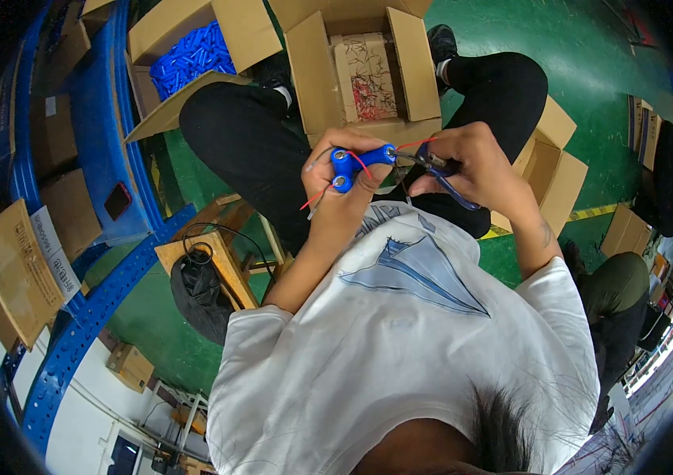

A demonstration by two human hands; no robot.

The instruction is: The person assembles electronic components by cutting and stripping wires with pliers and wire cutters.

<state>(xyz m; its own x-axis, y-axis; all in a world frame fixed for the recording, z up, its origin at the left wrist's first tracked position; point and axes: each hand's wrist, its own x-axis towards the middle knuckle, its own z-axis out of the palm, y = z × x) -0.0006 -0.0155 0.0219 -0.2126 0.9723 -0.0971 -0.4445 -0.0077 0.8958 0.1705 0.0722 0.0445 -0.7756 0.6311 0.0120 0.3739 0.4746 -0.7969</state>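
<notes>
My left hand (338, 212) is closed around several blue cylindrical battery cells (342, 165), with their round metal ends turned up. Thin red wires (361, 164) run from the cell ends, and one sticks out past the fingers. My right hand (475, 162) grips a pair of cutting pliers (457, 190) with dark blue handles. The plier jaws reach left to the end of the rightmost cell, beside a red wire; whether they touch the wire I cannot tell. Both hands are held above my lap.
A carton of loose blue cells (194, 63) stands at far left. An open carton (317, 71) between my feet holds red and dark wire scraps. Another open carton (546, 162) is at right. A wooden stool (230, 269), blue rack (99, 119) and phone (118, 201) are left; another person's leg (617, 285), right.
</notes>
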